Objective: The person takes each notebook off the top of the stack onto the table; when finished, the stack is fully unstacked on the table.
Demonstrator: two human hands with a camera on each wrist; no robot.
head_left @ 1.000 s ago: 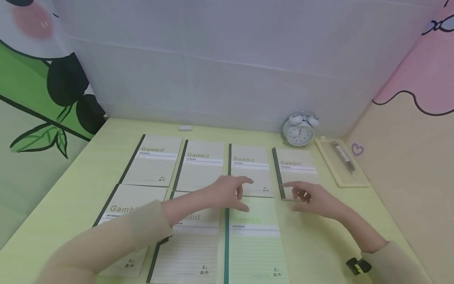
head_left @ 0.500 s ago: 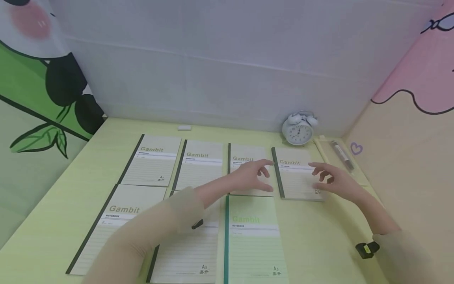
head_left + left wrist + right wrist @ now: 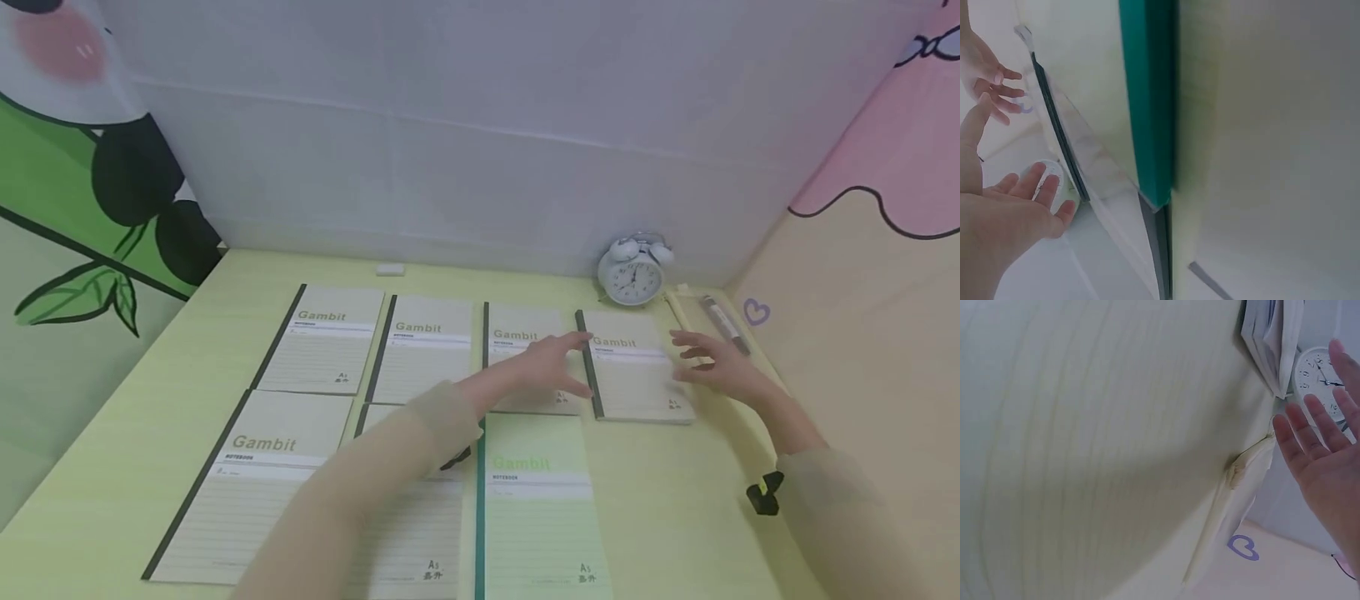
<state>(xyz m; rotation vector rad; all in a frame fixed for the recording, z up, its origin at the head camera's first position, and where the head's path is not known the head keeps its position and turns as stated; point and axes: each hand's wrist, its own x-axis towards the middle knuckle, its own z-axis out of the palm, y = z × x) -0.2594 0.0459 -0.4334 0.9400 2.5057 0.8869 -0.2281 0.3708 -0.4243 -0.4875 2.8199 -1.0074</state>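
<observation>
Pale green counter with notebooks laid out in two rows, white alarm clock at the back by the wall. Both hands flank the far-right notebook in the back row: left hand at its dark spine, fingers spread and relaxed, right hand at its right edge, fingers straight, gripping nothing. Pen tray sits just beside it.

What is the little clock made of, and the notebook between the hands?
The clock looks like white painted metal or plastic: smooth body, two bells on top; which one is unclear. The notebook between the left hand and right hand looks like matte paper card with a dark taped spine.
</observation>
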